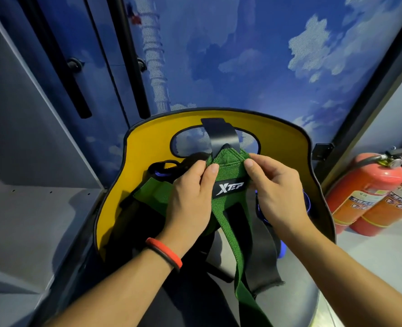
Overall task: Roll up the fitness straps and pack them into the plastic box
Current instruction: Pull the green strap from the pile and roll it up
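The green fitness strap (230, 175) is held up over the seat of a yellow chair (148, 149), its wide woven end at the top and a narrower green tail running down toward the camera. A black label (228, 188) with white lettering sits across the wide part. The left hand (188, 197) pinches the upper left edge of that wide end, thumb on top. The right hand (277, 192) pinches the upper right edge the same way, so the webbing is stretched flat between the two thumbs.

Just behind the strap's top, a black band (221, 135) is draped through the oval cut-out in the chair back. It meets the green webbing there, though how the two join is hidden. A second black strap (261, 251) hangs down beside the green tail, frayed at its lower end. More green webbing and a black handle (160, 171) lie bunched on the seat under the left hand.

A blue object (282, 249) shows in slivers beneath the right hand and wrist (too covered to tell what it is). A red wristband (164, 252) circles the left wrist.

Further out, two red fire extinguishers (365, 192) stand on the floor to the right, a grey shelf unit (30, 208) is on the left, and a wall printed with sky and clouds (242, 55) is behind the chair.
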The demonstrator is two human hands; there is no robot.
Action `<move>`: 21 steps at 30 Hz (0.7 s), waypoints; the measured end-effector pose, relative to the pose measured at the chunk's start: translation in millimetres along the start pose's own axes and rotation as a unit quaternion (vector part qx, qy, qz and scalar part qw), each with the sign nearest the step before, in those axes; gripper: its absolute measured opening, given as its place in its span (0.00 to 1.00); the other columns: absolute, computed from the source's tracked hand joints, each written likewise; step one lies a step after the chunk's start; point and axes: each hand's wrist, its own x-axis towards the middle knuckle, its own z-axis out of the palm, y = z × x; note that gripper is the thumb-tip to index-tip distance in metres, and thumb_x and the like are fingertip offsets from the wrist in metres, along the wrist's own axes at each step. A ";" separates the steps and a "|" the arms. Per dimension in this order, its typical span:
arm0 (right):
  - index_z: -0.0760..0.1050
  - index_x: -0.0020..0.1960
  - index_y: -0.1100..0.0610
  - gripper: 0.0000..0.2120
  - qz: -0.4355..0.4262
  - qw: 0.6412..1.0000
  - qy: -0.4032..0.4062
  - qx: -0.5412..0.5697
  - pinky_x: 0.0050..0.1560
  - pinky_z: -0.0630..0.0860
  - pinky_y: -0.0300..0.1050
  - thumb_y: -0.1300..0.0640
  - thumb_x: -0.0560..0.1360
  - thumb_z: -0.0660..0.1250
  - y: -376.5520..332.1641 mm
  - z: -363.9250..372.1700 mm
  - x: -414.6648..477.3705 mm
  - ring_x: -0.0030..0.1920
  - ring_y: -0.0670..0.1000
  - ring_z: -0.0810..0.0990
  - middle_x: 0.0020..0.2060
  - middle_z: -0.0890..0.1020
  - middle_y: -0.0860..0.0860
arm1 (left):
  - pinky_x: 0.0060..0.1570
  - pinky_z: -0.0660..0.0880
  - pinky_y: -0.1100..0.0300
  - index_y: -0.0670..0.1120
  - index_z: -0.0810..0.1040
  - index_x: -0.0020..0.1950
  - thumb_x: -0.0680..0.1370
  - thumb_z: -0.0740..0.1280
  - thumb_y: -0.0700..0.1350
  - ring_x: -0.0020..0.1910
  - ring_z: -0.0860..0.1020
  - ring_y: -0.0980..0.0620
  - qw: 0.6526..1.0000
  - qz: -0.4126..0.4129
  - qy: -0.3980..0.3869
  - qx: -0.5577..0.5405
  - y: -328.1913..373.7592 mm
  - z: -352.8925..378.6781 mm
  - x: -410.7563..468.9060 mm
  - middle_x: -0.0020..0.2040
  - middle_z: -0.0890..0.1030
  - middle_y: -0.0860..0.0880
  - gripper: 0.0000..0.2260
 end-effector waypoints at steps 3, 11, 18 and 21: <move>0.81 0.53 0.41 0.11 -0.020 0.999 -0.025 -0.034 0.53 0.80 0.38 0.58 0.82 0.67 1.0 -1.0 -2.1 0.51 0.42 0.85 0.47 0.87 0.39 | 0.28 0.66 0.56 0.50 0.63 0.37 0.81 0.53 0.63 0.29 0.68 0.52 0.999 0.010 0.006 0.041 -4.0 -0.9 0.3 0.30 0.68 0.52 0.20; 0.73 0.73 0.48 0.21 -0.001 0.999 -0.032 -0.016 0.54 0.82 0.53 0.56 0.81 0.69 7.9 -0.3 -2.5 0.50 0.54 0.84 0.46 0.85 0.52 | 0.31 0.68 0.65 0.46 0.73 0.44 0.83 0.58 0.55 0.35 0.74 0.56 0.999 0.000 0.032 -0.013 -4.4 -0.6 4.6 0.35 0.75 0.54 0.16; 0.78 0.52 0.60 0.05 0.039 0.995 -0.031 0.086 0.49 0.78 0.44 0.62 0.77 0.72 7.8 -3.8 2.5 0.45 0.51 0.79 0.44 0.82 0.58 | 0.28 0.61 0.60 0.49 0.64 0.36 0.81 0.60 0.62 0.29 0.66 0.53 0.996 0.070 0.026 0.048 -7.2 -3.2 5.4 0.29 0.67 0.52 0.21; 0.77 0.51 0.63 0.05 0.040 0.995 -0.038 0.088 0.51 0.76 0.45 0.62 0.79 0.70 9.3 -8.2 5.1 0.45 0.51 0.78 0.44 0.81 0.54 | 0.41 0.78 0.59 0.54 0.80 0.53 0.80 0.64 0.59 0.41 0.80 0.59 1.000 0.009 0.006 -0.026 -6.8 0.5 6.1 0.41 0.81 0.57 0.11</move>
